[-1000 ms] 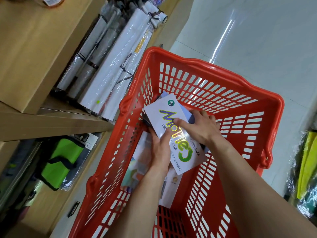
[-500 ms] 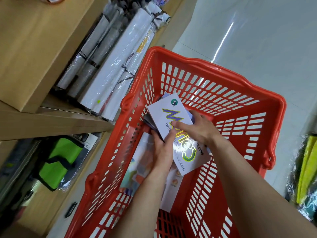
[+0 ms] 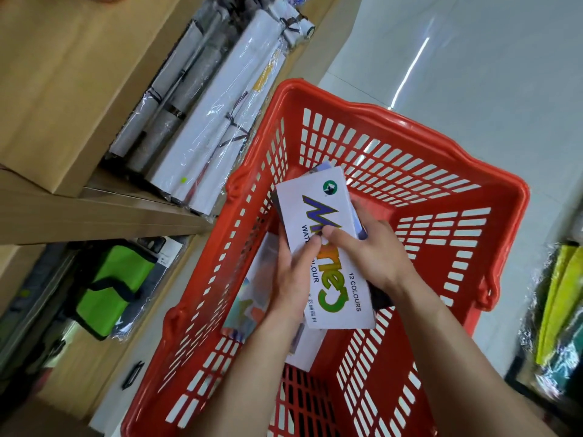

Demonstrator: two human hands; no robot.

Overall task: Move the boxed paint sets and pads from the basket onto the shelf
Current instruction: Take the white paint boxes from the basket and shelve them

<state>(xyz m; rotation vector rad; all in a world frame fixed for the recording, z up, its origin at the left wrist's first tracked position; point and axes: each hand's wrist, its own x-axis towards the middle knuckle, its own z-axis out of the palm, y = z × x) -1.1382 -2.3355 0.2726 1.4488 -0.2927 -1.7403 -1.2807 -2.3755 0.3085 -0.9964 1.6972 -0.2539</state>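
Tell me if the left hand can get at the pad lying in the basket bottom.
Probably not yet: the left hand holds the paint box, which covers much of the pad.

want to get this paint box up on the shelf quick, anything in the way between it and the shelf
Both the left hand and right hand already hold the watercolour box inside the red basket. The basket's left wall stands between it and the shelf, so it must lift over the rim. Wrapped paper rolls fill that shelf level.

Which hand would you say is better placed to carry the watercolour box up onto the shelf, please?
Probably the left hand: it grips the watercolour box on the side nearer the shelf, which stands left of the basket.
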